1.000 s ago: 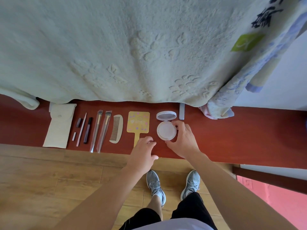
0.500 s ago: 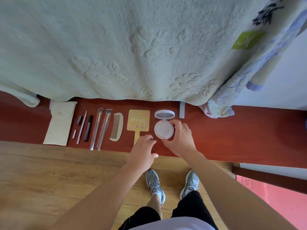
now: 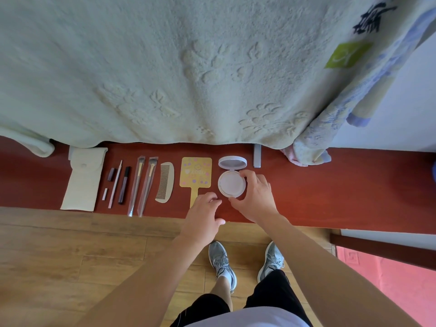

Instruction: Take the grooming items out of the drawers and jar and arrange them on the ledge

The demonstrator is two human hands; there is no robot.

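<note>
An open round white compact (image 3: 231,184) lies on the red wooden ledge (image 3: 342,185), its lid flipped up at the far side. My right hand (image 3: 256,197) grips its base, thumb at the near edge and fingers on the right rim. My left hand (image 3: 203,217) rests on the ledge's front edge over the handle of the yellow hand mirror (image 3: 195,172), fingers curled and holding nothing. Left of the mirror lie a comb (image 3: 165,182), two wrapped brushes (image 3: 142,185), a dark tube (image 3: 124,185), a thin pink stick (image 3: 115,184) and a cream pouch (image 3: 82,178).
A pale green blanket (image 3: 188,67) hangs over the bed down to the ledge's back. A small grey bar (image 3: 257,155) stands behind the compact. A patterned towel (image 3: 313,147) droops at the right. Wooden floor and my grey shoes (image 3: 223,263) are below.
My right hand has slid the compact slightly left toward the mirror and keeps hold of it. My left hand stays near the mirror handle.
</note>
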